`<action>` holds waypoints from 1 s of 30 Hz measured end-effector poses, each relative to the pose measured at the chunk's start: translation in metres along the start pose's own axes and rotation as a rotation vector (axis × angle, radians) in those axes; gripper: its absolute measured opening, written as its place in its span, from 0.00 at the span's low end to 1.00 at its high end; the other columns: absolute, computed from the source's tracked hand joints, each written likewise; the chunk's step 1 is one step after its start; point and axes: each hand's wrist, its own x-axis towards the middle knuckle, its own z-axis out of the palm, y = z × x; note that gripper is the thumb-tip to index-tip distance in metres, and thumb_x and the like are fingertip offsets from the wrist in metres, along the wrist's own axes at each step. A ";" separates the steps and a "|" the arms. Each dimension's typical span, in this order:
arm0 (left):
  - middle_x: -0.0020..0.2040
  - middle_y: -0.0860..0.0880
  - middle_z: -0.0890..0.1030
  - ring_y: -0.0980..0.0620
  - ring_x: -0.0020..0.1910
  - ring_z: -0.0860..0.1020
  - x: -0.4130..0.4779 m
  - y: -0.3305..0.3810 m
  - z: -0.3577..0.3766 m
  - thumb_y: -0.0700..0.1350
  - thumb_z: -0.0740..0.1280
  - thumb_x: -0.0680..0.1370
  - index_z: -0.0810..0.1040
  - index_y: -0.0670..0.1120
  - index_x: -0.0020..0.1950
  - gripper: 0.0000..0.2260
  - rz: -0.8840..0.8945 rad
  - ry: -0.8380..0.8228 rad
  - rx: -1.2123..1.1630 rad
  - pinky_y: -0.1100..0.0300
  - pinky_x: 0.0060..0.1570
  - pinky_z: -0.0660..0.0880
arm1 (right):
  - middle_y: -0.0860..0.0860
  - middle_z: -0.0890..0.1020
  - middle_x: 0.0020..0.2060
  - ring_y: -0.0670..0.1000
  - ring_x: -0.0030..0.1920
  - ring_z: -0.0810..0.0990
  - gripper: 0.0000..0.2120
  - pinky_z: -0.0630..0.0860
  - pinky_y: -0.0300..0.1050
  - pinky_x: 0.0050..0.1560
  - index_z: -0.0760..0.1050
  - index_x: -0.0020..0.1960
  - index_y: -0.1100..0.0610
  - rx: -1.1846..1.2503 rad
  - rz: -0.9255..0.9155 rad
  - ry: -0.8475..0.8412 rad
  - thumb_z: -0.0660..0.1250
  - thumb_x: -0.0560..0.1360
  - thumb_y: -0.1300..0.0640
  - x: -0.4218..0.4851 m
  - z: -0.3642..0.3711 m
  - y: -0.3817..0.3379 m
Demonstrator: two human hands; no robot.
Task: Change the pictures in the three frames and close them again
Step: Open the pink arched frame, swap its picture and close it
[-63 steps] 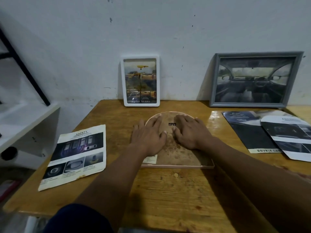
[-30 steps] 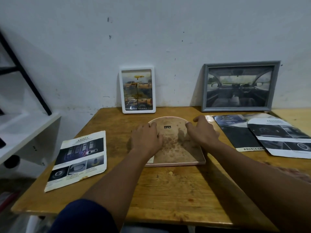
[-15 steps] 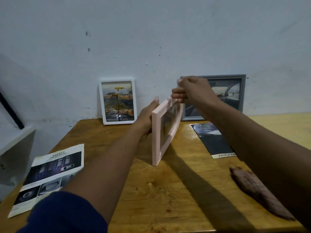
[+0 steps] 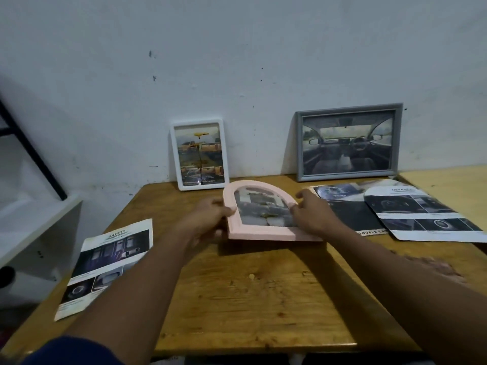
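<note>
A pink arched frame (image 4: 259,234) with a picture behind its glass faces up, tilted, just above the middle of the wooden table (image 4: 253,299). My left hand (image 4: 208,219) grips its left edge, thumb on the front. On the right side, my right hand (image 4: 312,216) holds the frame with its thumb over the glass. A white frame (image 4: 199,154) with a yellow-car picture and a grey frame (image 4: 347,142) with a car-interior picture lean upright against the wall.
A "Safety" leaflet (image 4: 105,267) lies at the table's left. Two car leaflets (image 4: 411,214) lie at the right, overlapping. A white shelf (image 4: 34,225) and a black diagonal bar (image 4: 29,148) stand left of the table. A yellow table (image 4: 448,183) adjoins on the right.
The pink frame lay face down under both hands; they lifted it, stood it on edge and turned it over, so its picture side now faces up.
</note>
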 end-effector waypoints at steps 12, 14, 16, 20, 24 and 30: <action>0.66 0.45 0.75 0.44 0.63 0.73 0.020 -0.044 0.036 0.63 0.60 0.81 0.72 0.49 0.71 0.24 0.284 0.388 1.228 0.48 0.59 0.76 | 0.54 0.76 0.67 0.57 0.64 0.76 0.23 0.75 0.60 0.62 0.66 0.72 0.52 -0.293 -0.085 -0.019 0.63 0.80 0.48 -0.019 0.003 0.014; 0.72 0.42 0.70 0.42 0.69 0.67 0.018 -0.047 0.042 0.63 0.57 0.82 0.68 0.49 0.74 0.26 0.279 0.384 1.300 0.45 0.64 0.70 | 0.53 0.76 0.67 0.56 0.64 0.75 0.23 0.74 0.60 0.63 0.67 0.72 0.51 -0.334 -0.081 -0.021 0.63 0.79 0.47 -0.024 -0.006 0.015; 0.75 0.42 0.67 0.41 0.72 0.64 0.018 -0.048 0.047 0.63 0.55 0.83 0.65 0.49 0.77 0.27 0.286 0.355 1.265 0.44 0.67 0.68 | 0.52 0.77 0.65 0.55 0.63 0.76 0.21 0.75 0.59 0.62 0.69 0.70 0.50 -0.367 -0.064 -0.015 0.64 0.79 0.48 -0.031 -0.018 0.018; 0.80 0.43 0.60 0.40 0.77 0.60 0.014 -0.047 0.059 0.64 0.54 0.83 0.55 0.52 0.82 0.31 0.327 0.293 1.166 0.40 0.71 0.64 | 0.51 0.80 0.59 0.52 0.57 0.78 0.18 0.78 0.53 0.58 0.74 0.65 0.50 -0.448 -0.008 -0.005 0.67 0.77 0.48 -0.050 -0.052 0.030; 0.83 0.45 0.55 0.41 0.79 0.58 0.006 -0.047 0.077 0.64 0.56 0.82 0.56 0.53 0.82 0.31 0.386 0.272 1.138 0.40 0.75 0.62 | 0.51 0.81 0.52 0.51 0.51 0.78 0.11 0.78 0.52 0.55 0.77 0.57 0.51 -0.503 0.059 -0.061 0.68 0.76 0.51 -0.080 -0.092 0.051; 0.84 0.44 0.49 0.40 0.79 0.56 0.005 -0.061 0.091 0.65 0.56 0.81 0.56 0.53 0.82 0.32 0.389 0.256 1.139 0.40 0.76 0.59 | 0.51 0.77 0.55 0.53 0.55 0.75 0.17 0.77 0.56 0.56 0.75 0.56 0.48 -0.602 0.184 -0.108 0.65 0.74 0.37 -0.121 -0.114 0.082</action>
